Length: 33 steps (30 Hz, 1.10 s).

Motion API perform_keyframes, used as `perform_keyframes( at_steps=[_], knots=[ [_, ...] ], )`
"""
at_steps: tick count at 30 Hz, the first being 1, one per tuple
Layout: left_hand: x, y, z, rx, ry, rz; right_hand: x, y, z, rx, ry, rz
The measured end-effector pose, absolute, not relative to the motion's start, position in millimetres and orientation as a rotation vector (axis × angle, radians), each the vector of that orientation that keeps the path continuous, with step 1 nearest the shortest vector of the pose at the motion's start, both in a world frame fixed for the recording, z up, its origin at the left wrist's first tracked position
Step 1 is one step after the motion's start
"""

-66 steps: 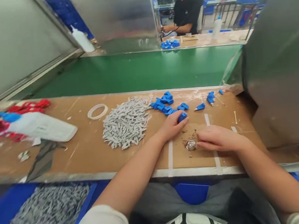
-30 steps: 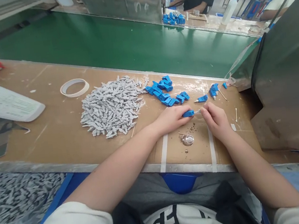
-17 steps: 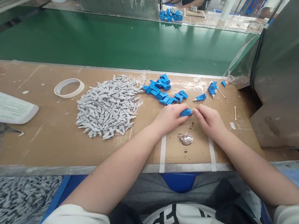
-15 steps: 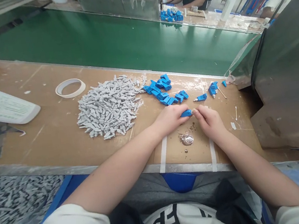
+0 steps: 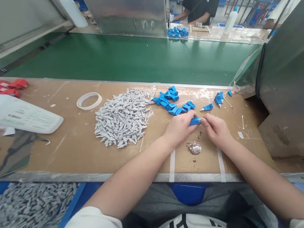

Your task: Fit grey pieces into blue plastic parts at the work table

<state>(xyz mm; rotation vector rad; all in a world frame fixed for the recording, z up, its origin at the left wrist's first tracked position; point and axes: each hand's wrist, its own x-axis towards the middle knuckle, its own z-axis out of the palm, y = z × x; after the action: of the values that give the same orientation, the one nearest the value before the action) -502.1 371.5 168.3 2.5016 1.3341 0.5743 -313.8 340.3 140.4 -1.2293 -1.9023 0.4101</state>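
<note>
A small blue piece (image 5: 194, 121) is gripped in my left hand (image 5: 180, 127), its right end sticking out toward the other hand. My right hand (image 5: 217, 129) pinches a small pale part at that end; the fingers hide most of it. Beyond my hands lie several loose blue pieces (image 5: 171, 106) in a cluster. One more blue piece with a pale tip (image 5: 207, 107) rests just above my right hand. To the left is a large heap of grey parts (image 5: 121, 120). A small shiny round dish (image 5: 195, 148) sits below my hands.
A white tape ring (image 5: 89, 101), a large white bottle lying down (image 5: 25, 112) and red pieces (image 5: 2, 87) are at the left. A green belt (image 5: 133, 60) runs behind the table. Cotton swabs lie at right. Across the belt sits a person (image 5: 201, 1).
The camera view has tilted up and shifted left, showing more of the red pieces and the far side. My hands keep the same hold on the blue piece and its end.
</note>
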Motion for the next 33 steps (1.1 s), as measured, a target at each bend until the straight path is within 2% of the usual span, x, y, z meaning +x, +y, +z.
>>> perform_keyframes(
  at_steps=[3, 8, 10, 16, 19, 23, 26, 30, 33],
  knots=[
    [-511, 373, 177, 2.491, 1.350, 0.692, -283, 345, 142, -1.363, -1.878, 0.368],
    [-530, 380, 189, 2.438, 1.554, 0.800, -232, 359, 140, -1.972, -1.708, 0.129],
    [-532, 384, 189, 2.391, 1.600, 0.844, -233, 366, 145, -2.019, -1.658, -0.006],
    [-528, 387, 182, 2.337, 1.582, 0.808, -301, 408, 163, -1.393, -2.293, -0.218],
    [-527, 385, 181, 2.295, 1.527, 0.822, -322, 431, 164, -1.318, -2.533, -0.178],
    [-527, 385, 178, 2.121, 1.412, 0.943, -320, 444, 167, -1.319, -2.567, -0.227],
    [-525, 390, 174, 1.911, 1.294, 1.087, -322, 440, 183, -1.160, -2.481, -0.271],
    [-523, 397, 171, 1.594, 1.154, 1.353, -350, 425, 212, -0.796, -2.378, -0.016],
    [-529, 398, 178, 1.386, 1.130, 1.640, -377, 429, 225, -0.688, -2.290, 0.194]
  ],
)
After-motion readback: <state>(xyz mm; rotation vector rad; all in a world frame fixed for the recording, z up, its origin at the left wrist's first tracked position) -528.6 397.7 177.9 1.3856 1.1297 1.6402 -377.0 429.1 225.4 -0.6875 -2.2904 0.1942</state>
